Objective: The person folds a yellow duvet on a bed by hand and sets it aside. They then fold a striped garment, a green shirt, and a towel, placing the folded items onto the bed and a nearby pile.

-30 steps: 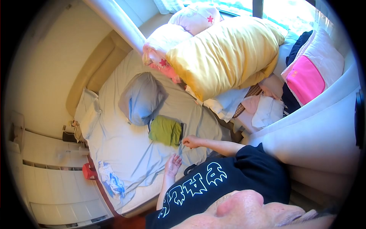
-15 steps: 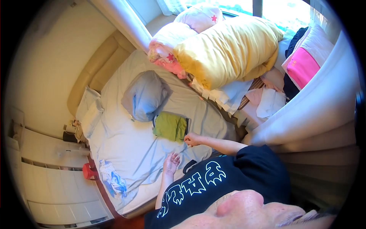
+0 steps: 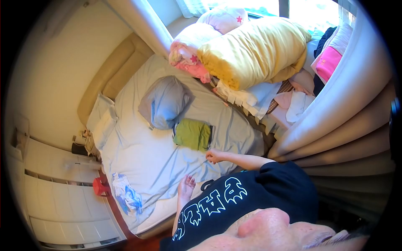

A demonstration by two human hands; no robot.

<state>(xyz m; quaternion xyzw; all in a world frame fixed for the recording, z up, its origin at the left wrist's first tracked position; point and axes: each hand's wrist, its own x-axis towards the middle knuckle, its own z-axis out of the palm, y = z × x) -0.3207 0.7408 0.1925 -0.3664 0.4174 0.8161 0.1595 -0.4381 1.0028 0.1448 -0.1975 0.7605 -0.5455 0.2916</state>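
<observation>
My left hand (image 3: 186, 185) is raised over the near edge of the bed, palm up, its fingers loosely spread with nothing in them. To its upper right, my right hand (image 3: 215, 156) has its fingers curled in, and no object shows in it. Just beyond the right hand lies a folded green garment (image 3: 192, 134) with dark edges, flat on the pale bed sheet (image 3: 142, 152). A small gap seems to separate hand and garment. Against the garment's far side rests a plump grey-blue pillow (image 3: 166, 102).
A rolled yellow quilt (image 3: 255, 52) and pink-white bedding (image 3: 197, 37) are piled by the window. Crumpled blue-white cloth (image 3: 127, 194) lies at the bed's lower left corner, beside a red object (image 3: 99, 186). A long curtain (image 3: 339, 129) hangs at right.
The whole view has shifted slightly, moving the bed and its things a little to the right. Both hands keep nearly the same pose, a bit lower relative to the green garment.
</observation>
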